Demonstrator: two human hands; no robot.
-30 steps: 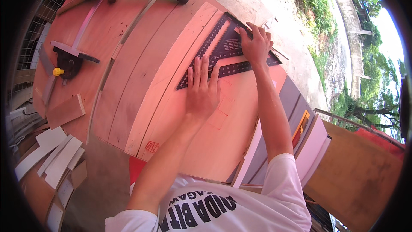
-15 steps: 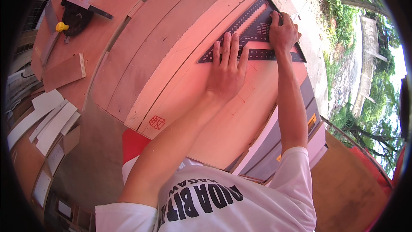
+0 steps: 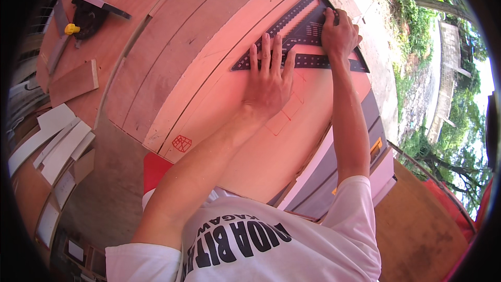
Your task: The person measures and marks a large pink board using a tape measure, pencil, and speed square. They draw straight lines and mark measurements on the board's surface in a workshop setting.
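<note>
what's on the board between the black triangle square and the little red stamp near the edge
In the head view, the left hand lies flat there, fingertips on the black square. Below the wrist toward the red stamp only bare plywood board shows.

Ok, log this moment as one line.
left hand: flat on black triangular square | right hand: gripping square's upper part | square: lying on plywood sheet

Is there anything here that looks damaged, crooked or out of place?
Nothing stands out. The left hand presses the black square flat on the plywood sheet; the right hand rests on its upper part. Offcuts lie loosely at the left.
</note>
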